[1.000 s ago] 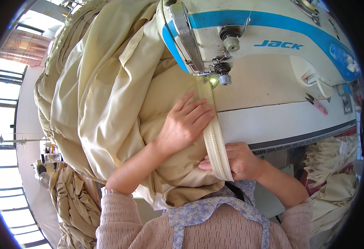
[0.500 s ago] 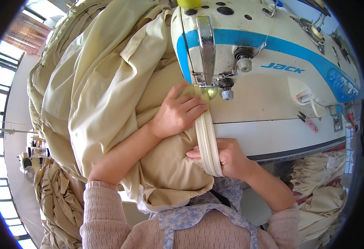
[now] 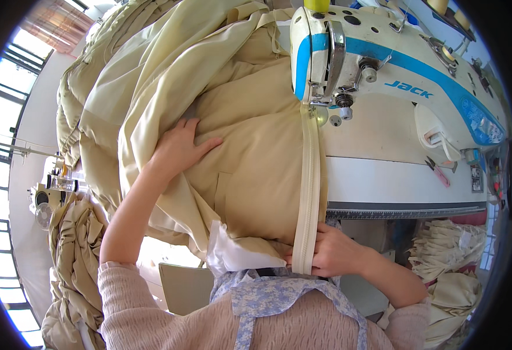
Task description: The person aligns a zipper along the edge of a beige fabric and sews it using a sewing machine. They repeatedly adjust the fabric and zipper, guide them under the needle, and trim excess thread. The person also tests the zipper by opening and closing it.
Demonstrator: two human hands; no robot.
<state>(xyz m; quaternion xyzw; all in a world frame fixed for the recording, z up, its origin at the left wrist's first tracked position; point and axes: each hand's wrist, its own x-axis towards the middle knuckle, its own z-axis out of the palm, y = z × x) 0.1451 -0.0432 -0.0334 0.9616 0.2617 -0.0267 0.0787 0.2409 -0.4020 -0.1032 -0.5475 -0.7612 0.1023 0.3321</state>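
Observation:
A beige padded garment (image 3: 259, 146) lies spread beside the needle area of a white and blue sewing machine (image 3: 378, 55). Along its right edge runs a cream zipper (image 3: 309, 181), its far end under the machine's presser foot. My left hand (image 3: 179, 149) rests flat on the garment by a fold of shiny lining (image 3: 145, 111), thumb spread from the fingers. Close to my body, my right hand (image 3: 336, 252) grips the near end of the zipper and the garment edge; its fingertips are partly hidden behind the zipper tape. White padding (image 3: 235, 254) shows at the garment's near corner.
Pink-handled thread snips (image 3: 438, 173) lie on the table at the right. A ruler strip (image 3: 407, 210) follows the table's front edge. Piled beige pieces (image 3: 451, 248) sit lower right, with more beige cloth (image 3: 75, 256) at the left near another machine.
My left hand has moved left, away from the zipper, onto the garment. My right hand has drawn the zipper's near end toward me, and the garment now lies flatter and straighter.

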